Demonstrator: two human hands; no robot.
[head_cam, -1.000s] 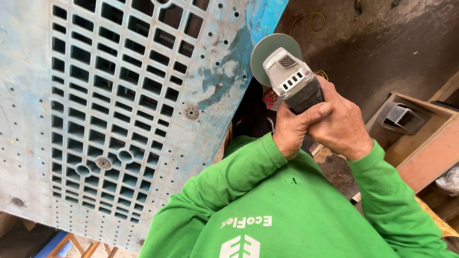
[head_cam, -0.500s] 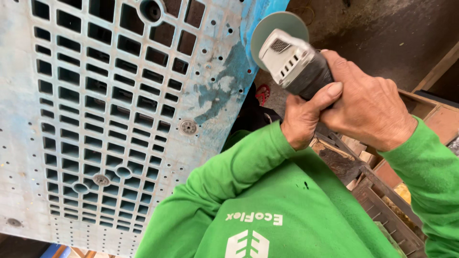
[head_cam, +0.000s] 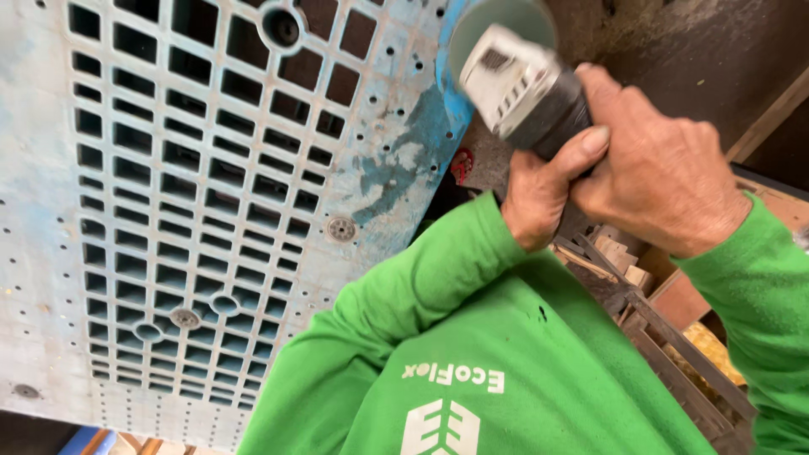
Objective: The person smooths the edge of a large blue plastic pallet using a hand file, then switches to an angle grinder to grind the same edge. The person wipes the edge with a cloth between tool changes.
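Wooden slats [head_cam: 674, 354] lying at lower right, brown box [head_cam: 687, 299] sitting beside them, small red part [head_cam: 460, 165] showing behind, dark floor [head_cam: 674, 42] stretching above.

The grid panel [head_cam: 211, 194] fills the left and middle of the view, its right edge running up toward the top centre. The angle grinder [head_cam: 527, 88] sits at the top, just right of that edge, with its disc [head_cam: 497, 21] above the body, next to the panel's upper corner. Both hands wrap the grinder from below and from the right: the left hand [head_cam: 543, 190] under the body, the right hand [head_cam: 661, 173] beside it, touching it. The sleeves run down from the hands to the bottom edge. A wooden crate [head_cam: 674, 337] lies at the lower right, behind the right sleeve. A small screw head [head_cam: 341, 228] sits in the panel, left of the left hand.
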